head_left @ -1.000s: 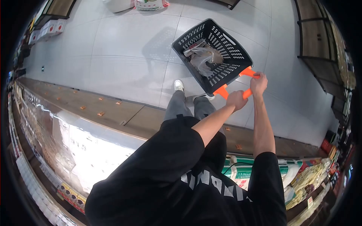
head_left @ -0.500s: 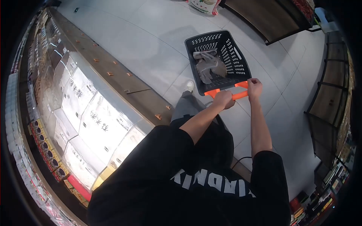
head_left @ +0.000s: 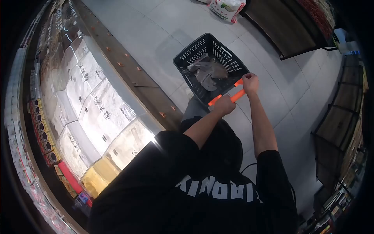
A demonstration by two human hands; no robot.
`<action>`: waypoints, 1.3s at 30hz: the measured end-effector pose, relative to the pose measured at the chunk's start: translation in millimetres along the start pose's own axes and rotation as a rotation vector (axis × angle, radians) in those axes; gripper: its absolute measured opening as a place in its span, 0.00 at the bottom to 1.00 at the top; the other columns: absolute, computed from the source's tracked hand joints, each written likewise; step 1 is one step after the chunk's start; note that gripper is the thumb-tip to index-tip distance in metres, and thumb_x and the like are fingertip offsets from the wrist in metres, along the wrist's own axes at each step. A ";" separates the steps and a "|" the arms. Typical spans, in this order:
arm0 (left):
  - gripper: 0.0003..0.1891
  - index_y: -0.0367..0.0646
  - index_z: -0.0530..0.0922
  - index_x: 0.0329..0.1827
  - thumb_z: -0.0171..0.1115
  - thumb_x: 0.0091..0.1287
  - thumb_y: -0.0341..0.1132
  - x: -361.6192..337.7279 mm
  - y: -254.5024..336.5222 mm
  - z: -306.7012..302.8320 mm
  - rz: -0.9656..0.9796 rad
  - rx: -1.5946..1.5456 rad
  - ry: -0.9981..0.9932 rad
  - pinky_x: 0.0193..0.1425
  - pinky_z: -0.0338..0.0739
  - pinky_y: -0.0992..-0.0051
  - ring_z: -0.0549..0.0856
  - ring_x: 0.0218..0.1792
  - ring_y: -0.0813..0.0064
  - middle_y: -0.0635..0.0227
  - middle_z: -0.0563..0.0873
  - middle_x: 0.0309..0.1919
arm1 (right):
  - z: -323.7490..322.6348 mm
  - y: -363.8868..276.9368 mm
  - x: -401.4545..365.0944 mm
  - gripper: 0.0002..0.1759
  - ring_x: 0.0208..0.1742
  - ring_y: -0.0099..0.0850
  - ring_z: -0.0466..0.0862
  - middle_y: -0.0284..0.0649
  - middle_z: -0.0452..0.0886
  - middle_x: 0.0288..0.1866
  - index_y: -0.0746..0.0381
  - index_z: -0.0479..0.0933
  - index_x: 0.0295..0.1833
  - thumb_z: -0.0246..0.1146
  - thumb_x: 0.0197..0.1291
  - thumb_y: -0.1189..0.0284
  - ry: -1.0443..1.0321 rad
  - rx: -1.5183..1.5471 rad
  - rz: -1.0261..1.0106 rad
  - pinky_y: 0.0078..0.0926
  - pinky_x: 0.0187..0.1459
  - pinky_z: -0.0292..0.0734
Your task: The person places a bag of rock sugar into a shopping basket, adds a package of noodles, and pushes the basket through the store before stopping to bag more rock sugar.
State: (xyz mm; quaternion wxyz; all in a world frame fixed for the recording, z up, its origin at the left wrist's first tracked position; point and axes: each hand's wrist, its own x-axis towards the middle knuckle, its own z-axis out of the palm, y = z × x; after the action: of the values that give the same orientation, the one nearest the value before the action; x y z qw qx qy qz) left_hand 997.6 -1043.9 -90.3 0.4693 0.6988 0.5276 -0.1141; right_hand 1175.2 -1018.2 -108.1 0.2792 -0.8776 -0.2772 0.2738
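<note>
A dark grey plastic shopping basket (head_left: pixel 196 54) with perforated walls is in front of me, turned at an angle. Its orange handle (head_left: pixel 238 96) juts out on the near side. My left hand (head_left: pixel 224 105) is wrapped round the left part of this handle. Farther along it, my right hand (head_left: pixel 250 83) is closed on the right end. Inside the basket lie clear plastic bags (head_left: pixel 208 72) with brownish contents that I cannot identify.
Transparent bins (head_left: pixel 105 113) with handwritten labels line a shelf on the left, edged by a brown ledge (head_left: pixel 150 97). A printed sack (head_left: pixel 228 8) lies on the tiled floor ahead. Dark display stands (head_left: pixel 280 27) rise at upper right and along the right (head_left: pixel 339 117).
The basket has turned clockwise and shifted left in view, with both hands still on its handle. The shelf bins and the sack have shifted as my viewpoint moved.
</note>
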 end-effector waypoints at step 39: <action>0.21 0.29 0.82 0.47 0.64 0.65 0.43 98.5 -1.2 -113.5 -0.272 -0.542 0.140 0.55 0.82 0.55 0.87 0.49 0.44 0.41 0.87 0.44 | 127.1 -184.7 127.5 0.10 0.35 0.35 0.87 0.44 0.88 0.32 0.68 0.83 0.37 0.62 0.57 0.72 -0.410 -0.135 -0.304 0.33 0.43 0.81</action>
State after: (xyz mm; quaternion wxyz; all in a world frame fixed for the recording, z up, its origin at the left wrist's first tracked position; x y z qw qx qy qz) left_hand 999.6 -893.7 -94.9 0.5815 0.4774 0.6585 0.0174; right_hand 1121.6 -766.2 -119.3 0.1961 -0.7688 -0.4742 0.3817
